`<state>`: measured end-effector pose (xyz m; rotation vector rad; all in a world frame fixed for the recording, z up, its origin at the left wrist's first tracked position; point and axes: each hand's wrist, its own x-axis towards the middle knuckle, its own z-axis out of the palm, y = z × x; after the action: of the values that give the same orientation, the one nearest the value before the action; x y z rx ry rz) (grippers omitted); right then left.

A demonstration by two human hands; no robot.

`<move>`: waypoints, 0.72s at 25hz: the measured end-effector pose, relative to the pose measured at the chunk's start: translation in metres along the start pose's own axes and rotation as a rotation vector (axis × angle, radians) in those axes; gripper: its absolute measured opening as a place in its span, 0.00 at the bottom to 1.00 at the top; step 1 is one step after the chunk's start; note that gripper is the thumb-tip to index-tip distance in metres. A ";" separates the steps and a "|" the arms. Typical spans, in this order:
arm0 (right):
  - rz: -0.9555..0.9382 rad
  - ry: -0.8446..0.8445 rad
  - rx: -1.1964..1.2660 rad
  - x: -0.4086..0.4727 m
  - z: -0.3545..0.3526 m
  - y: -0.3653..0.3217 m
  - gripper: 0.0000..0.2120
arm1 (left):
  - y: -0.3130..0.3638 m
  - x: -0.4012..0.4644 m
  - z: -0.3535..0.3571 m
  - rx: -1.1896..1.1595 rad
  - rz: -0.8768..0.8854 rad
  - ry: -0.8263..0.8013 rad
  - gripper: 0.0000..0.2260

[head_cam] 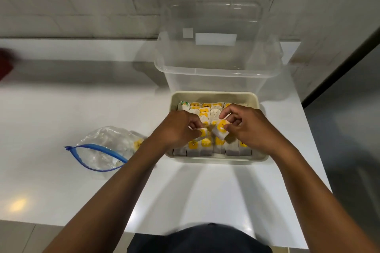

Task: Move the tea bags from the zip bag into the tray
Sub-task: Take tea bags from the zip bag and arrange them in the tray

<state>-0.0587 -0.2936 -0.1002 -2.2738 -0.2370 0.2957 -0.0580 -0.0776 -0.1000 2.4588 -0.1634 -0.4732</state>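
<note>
A beige tray [214, 95] sits on the white counter, packed with rows of white tea bags with yellow tags [205, 109]. Above its middle, my left hand [176, 127] pinches one tea bag [202, 132] and my right hand [248, 127] pinches another tea bag [220, 129]. The clear zip bag [102, 150] with a blue zipper lies open on the counter to the left of the tray. At least one tea bag [138, 144] shows inside it near its right end.
A large clear plastic tub [216, 68] stands directly behind the tray, against the white brick wall. The counter's front edge [82, 226] runs below my arms. A dark red object [5, 65] sits at the far left, and a dark vertical surface [349, 109] borders the counter's right.
</note>
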 end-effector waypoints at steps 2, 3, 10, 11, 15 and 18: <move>0.009 -0.063 -0.118 0.001 -0.001 0.003 0.12 | 0.000 0.006 0.001 0.043 -0.015 -0.114 0.05; 0.013 -0.106 -0.174 0.001 -0.002 0.004 0.11 | 0.000 0.008 0.002 0.063 -0.019 -0.177 0.06; 0.046 -0.414 -0.361 0.011 0.015 0.005 0.11 | 0.002 0.020 0.031 0.186 -0.008 -0.233 0.05; 0.039 -0.399 -0.390 0.014 0.020 0.008 0.12 | 0.001 0.022 0.034 0.235 -0.010 -0.194 0.05; 0.016 -0.298 -0.421 0.022 0.034 0.022 0.17 | -0.002 0.028 0.043 0.415 0.015 -0.074 0.06; 0.009 -0.237 -0.419 0.023 0.038 0.023 0.16 | -0.002 0.031 0.045 0.447 0.064 -0.061 0.09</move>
<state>-0.0459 -0.2753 -0.1449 -2.6509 -0.4458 0.5659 -0.0462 -0.1082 -0.1440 2.8637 -0.4105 -0.5292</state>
